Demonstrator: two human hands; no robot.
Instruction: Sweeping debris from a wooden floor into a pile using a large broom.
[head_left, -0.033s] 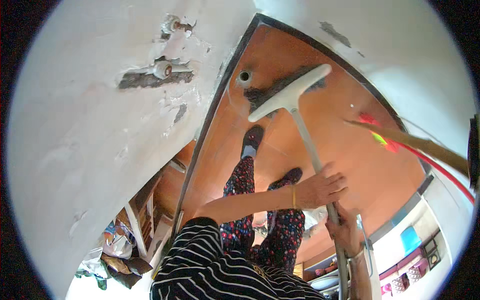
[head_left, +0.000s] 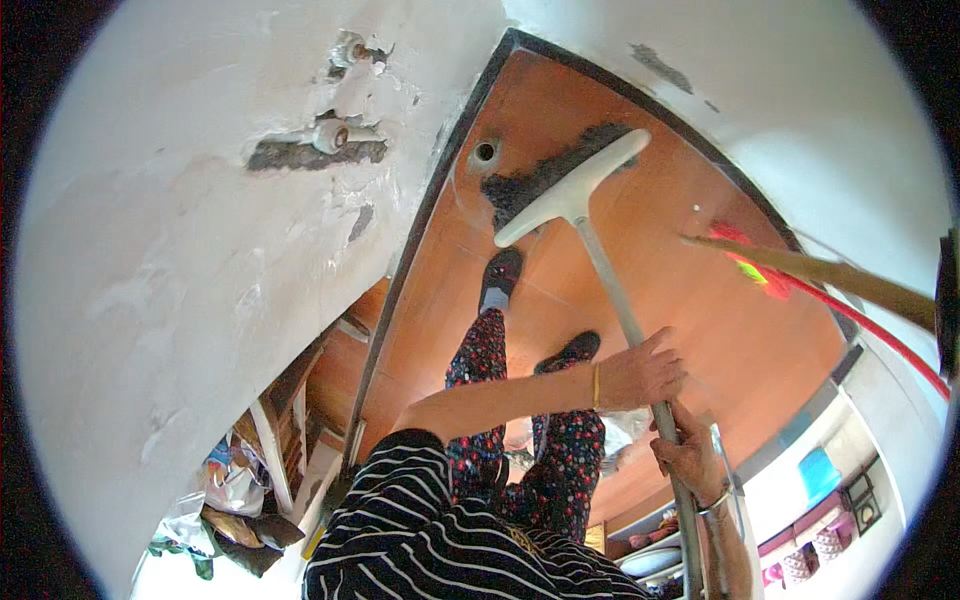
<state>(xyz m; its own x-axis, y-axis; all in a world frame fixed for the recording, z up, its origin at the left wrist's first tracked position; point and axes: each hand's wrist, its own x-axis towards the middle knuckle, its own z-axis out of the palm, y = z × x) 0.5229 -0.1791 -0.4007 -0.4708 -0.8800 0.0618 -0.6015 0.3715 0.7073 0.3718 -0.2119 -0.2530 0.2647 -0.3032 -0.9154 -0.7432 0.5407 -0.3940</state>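
A broom with a wide pale T-shaped head [head_left: 572,192] and dark bristles [head_left: 530,185] fanned out beyond it stands on the orange-brown tiled floor. Its long greyish handle [head_left: 610,275] slants toward me at the right. My left hand [head_left: 640,374], with a yellow band at the wrist, is closed on the handle's upper stretch in the picture. Lower on the same handle my right hand [head_left: 692,455] is wrapped round it, a bangle at its wrist. The bristles lie near a round drain hole [head_left: 485,152].
White walls [head_left: 180,300] with chipped plaster and pipe stubs [head_left: 330,134] meet at the far corner. A wooden stick [head_left: 850,282] and a red pole [head_left: 895,345] lean at the right beside red-and-yellow bristles [head_left: 745,270]. Bags [head_left: 235,490] sit at lower left. My feet [head_left: 502,272] stand behind the broom.
The whole view has shifted slightly. My left hand's fingers lie closer together on the handle, and the bristles look sharper. Both hands keep hold of the broom.
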